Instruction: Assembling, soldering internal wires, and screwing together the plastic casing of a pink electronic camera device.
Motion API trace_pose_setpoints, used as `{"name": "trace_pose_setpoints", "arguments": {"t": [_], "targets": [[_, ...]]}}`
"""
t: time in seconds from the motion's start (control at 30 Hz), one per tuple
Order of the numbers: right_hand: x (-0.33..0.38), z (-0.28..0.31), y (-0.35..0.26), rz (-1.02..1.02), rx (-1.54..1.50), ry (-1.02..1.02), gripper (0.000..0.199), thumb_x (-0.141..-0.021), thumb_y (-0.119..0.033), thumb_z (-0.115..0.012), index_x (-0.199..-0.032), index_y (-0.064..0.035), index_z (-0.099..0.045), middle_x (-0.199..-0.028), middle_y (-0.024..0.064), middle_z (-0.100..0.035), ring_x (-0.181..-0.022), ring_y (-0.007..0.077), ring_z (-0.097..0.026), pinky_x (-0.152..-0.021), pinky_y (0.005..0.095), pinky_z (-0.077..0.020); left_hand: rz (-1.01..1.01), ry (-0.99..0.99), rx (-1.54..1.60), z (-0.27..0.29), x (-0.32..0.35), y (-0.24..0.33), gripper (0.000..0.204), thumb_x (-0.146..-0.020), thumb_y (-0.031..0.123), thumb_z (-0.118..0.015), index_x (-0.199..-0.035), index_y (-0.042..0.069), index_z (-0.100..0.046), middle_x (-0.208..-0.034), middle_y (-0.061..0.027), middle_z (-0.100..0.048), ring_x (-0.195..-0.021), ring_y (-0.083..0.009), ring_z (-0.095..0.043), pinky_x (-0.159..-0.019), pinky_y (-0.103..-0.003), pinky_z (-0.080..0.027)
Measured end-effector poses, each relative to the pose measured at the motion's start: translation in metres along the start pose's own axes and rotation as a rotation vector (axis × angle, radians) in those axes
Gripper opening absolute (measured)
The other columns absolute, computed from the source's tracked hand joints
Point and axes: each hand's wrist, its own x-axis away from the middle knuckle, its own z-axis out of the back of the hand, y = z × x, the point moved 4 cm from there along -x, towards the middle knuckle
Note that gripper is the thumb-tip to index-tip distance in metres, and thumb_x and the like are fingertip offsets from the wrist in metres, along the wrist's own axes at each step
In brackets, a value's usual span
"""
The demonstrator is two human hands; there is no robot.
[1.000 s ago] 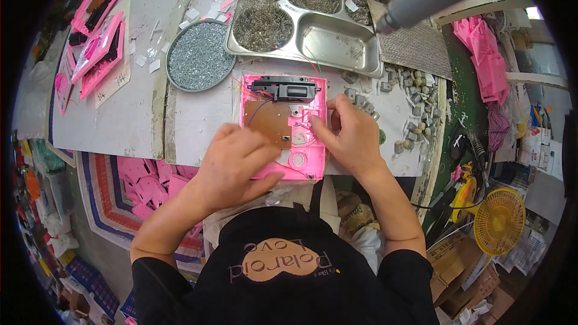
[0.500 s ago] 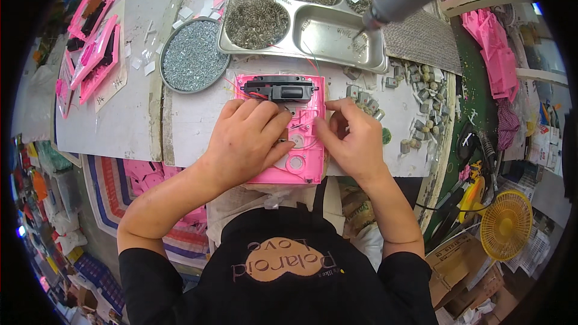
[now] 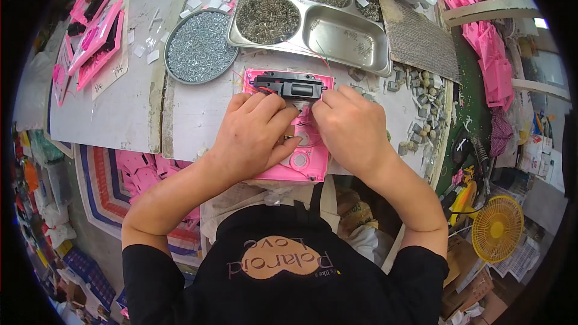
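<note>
A pink plastic casing (image 3: 279, 172) lies before me, its inner side up, with round and raised details. Across its far end sits a long black plastic part (image 3: 295, 89), with thin red wires at its left. My left hand (image 3: 253, 132) lies over the casing's left side, fingers bent and thumb inward, closed on it. A small brass-coloured piece (image 3: 289, 135) shows by that thumb. My right hand (image 3: 349, 129) is closed at the casing's right side, fingertips curled in near the right end of the black part. What those fingertips hold is hidden.
A round dish of small screws (image 3: 201, 45) and a metal compartment tray (image 3: 376, 60) of springs stand beyond the casing. Small metal-and-tan parts (image 3: 421, 111) lie at the right. Pink assemblies (image 3: 99, 42) sit far left. A yellow fan (image 3: 497, 228) stands at lower right.
My right hand has moved from the casing's right edge onto its upper right, and its fingers have closed. The grey tool hanging over the metal tray is out of view.
</note>
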Motion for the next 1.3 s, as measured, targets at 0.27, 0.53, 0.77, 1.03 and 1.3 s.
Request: {"name": "trace_pose_setpoints", "arguments": {"t": [0.27, 0.53, 0.77, 1.03, 1.3], "targets": [[-0.004, 0.003, 0.002, 0.076, -0.047, 0.089, 0.003, -0.071, -0.011, -0.067, -0.073, -0.0103, -0.065, -0.075, 0.0026, -0.061, -0.077, 0.0214, -0.064, -0.057, 0.0343, -0.0533, 0.016, 0.135, 0.079, -0.003, 0.005, -0.005, 0.051, -0.076, 0.026, -0.081, -0.118, 0.006, -0.063, -0.104, -0.0097, -0.063, -0.092, -0.0305, -0.062, -0.087, -0.044, -0.044], [-0.015, -0.008, -0.006, 0.144, -0.062, 0.02, 0.007, -0.071, -0.014, -0.07, -0.072, -0.0112, -0.063, -0.076, 0.0024, -0.061, -0.075, 0.0213, -0.065, -0.058, 0.0351, -0.0534, 0.005, 0.155, 0.123, -0.004, 0.008, -0.008, 0.056, -0.074, 0.028, -0.084, -0.118, 0.004, -0.059, -0.105, -0.0122, -0.063, -0.093, -0.0325, -0.062, -0.087, -0.046, -0.043], [-0.016, 0.002, -0.004, 0.294, -0.018, -0.129, 0.006, -0.075, -0.016, -0.069, -0.074, -0.0112, -0.066, -0.077, 0.0014, -0.063, -0.076, 0.0206, -0.066, -0.06, 0.0353, -0.0548, 0.0, 0.12, 0.134, -0.004, 0.009, -0.009, 0.051, -0.073, 0.029, -0.083, -0.114, 0.006, -0.064, -0.104, -0.0098, -0.062, -0.096, -0.0305, -0.062, -0.088, -0.045, -0.044], [0.008, 0.005, 0.019, 0.072, -0.388, -0.029, 0.016, -0.081, -0.011, -0.07, -0.094, -0.0044, -0.076, -0.078, 0.0047, -0.068, -0.071, 0.0218, -0.066, -0.06, 0.0352, -0.0529, -0.058, 0.064, 0.043, -0.005, 0.008, -0.005, 0.04, -0.076, 0.028, -0.081, -0.112, 0.012, -0.071, -0.103, -0.0042, -0.061, -0.094, -0.0237, -0.061, -0.089, -0.043, -0.045], [-0.002, -0.031, 0.071, -0.638, -0.695, -0.011, 0.031, -0.089, -0.029, -0.078, -0.093, 0.002, -0.075, -0.069, 0.0104, -0.07, -0.062, 0.0163, -0.065, -0.061, 0.0322, -0.0503, -0.125, -0.045, -0.179, -0.007, 0.005, 0.008, 0.036, -0.08, 0.027, -0.078, -0.112, 0.011, -0.072, -0.101, -0.0028, -0.061, -0.092, -0.0213, -0.059, -0.086, -0.041, -0.046]]}}
